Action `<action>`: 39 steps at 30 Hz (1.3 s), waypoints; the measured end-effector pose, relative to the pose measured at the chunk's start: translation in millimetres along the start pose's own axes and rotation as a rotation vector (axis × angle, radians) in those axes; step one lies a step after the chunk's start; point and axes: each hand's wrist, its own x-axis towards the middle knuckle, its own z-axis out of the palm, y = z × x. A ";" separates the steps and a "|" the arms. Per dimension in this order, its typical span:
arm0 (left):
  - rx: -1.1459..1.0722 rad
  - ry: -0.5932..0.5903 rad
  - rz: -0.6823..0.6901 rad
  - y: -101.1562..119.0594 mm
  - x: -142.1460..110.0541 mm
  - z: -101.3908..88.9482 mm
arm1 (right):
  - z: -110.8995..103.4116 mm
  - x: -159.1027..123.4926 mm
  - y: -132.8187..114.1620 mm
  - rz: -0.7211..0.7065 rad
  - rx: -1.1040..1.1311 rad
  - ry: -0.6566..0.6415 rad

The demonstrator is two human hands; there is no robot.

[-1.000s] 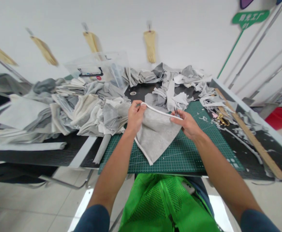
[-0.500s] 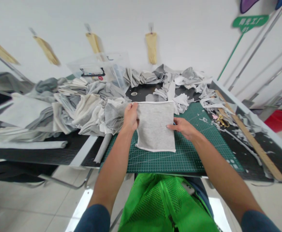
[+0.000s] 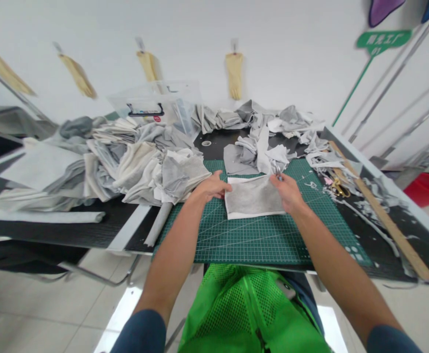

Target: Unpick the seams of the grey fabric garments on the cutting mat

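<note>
A light grey fabric piece (image 3: 254,197) with pale edges lies on the green cutting mat (image 3: 236,245), looking doubled over. My left hand (image 3: 211,187) is at its left edge, fingers apart, one fingertip touching the cloth. At the upper right corner of the cloth, my right hand (image 3: 288,190) is closed around a small metal tool (image 3: 278,172), which looks like scissors, partly hidden by the fingers. The right thumb also touches the fabric. Just behind lie grey and white cloth scraps (image 3: 239,158).
A large heap of grey fabric pieces (image 3: 140,166) covers the table on the left, before a clear plastic box (image 3: 151,105). On the right are gold-handled scissors (image 3: 340,188), thin offcuts (image 3: 324,159) and a long wooden ruler (image 3: 391,220). More fabric (image 3: 232,118) lines the back.
The fabric piece was held up squarely between both hands; now it lies lower and looks folded shorter. My left hand has loosened and moved right and down; the metal tool now shows at my right hand.
</note>
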 end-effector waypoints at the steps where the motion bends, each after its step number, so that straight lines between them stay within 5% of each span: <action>1: -0.006 -0.029 0.054 -0.4 0.0 0.5 | -0.6 1.5 0.8 -0.036 -0.031 0.022; 4: -0.159 -0.035 0.263 0.6 3.5 1.5 | -2.2 3.5 -2.1 -0.109 0.002 0.049; 9: -0.305 0.167 0.546 4.2 9.7 3.7 | -4.6 -2.3 -16.4 -0.198 0.035 -0.024; 14: 0.079 0.333 0.681 10.1 -1.4 6.5 | -6.0 -10.6 -27.3 -0.329 -0.197 -0.096; 20: 0.493 0.573 0.795 15.5 -18.8 18.4 | -7.4 -10.6 -26.7 -0.442 -0.493 0.005; 25: 0.609 0.690 0.751 18.5 -23.2 20.6 | -10.8 -8.2 -26.3 -0.475 -0.348 -0.046; 27: 0.535 0.601 0.747 19.2 -21.1 18.3 | -10.8 -8.9 -27.2 -0.383 -0.193 -0.118; 31: 0.159 0.127 0.621 16.2 -14.4 14.2 | -7.9 -10.1 -28.3 -0.201 -0.009 -0.162; 33: -0.041 0.007 0.501 14.8 -13.4 14.5 | -5.3 -8.7 -27.4 -0.169 0.009 -0.114; 39: -0.176 0.060 0.429 14.8 -20.0 17.4 | 9.5 0.6 -17.1 -0.116 -0.155 -0.049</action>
